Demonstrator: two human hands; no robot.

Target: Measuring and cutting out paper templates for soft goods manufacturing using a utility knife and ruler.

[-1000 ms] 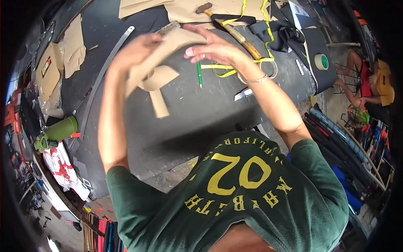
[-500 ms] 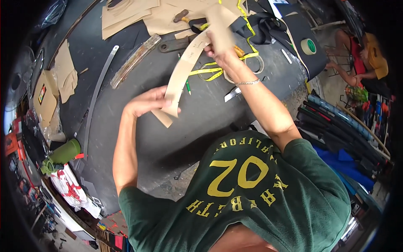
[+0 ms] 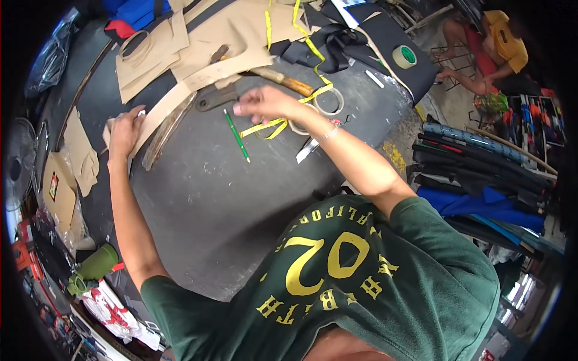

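Note:
A long curved strip of brown card [image 3: 164, 109] slants over the far left of the dark table. My left hand [image 3: 125, 133] grips its near end, fingers closed around the edge. The strip's other end rests by the brown paper sheets. My right hand [image 3: 262, 106], slightly blurred, hovers apart from the card with loosely bent fingers and nothing seen in them. Just left of that hand lies a green pencil [image 3: 236, 136]. A yellow measuring tape [image 3: 263, 128] passes beneath it, and a utility knife [image 3: 307, 150] lies nearer me, below the wrist.
Brown paper sheets [image 3: 147, 63] and a hammer [image 3: 219, 54] lie at the back. A weathered wooden bar [image 3: 165, 141] sits beside the strip. Tape rolls [image 3: 329, 102] and black straps [image 3: 337, 48] are farther right. Another person [image 3: 490, 54] sits beyond the table at right.
My left hand has carried the card strip left and away from me. My right hand has let go of the strip and moved left and nearer. The head view has shifted.

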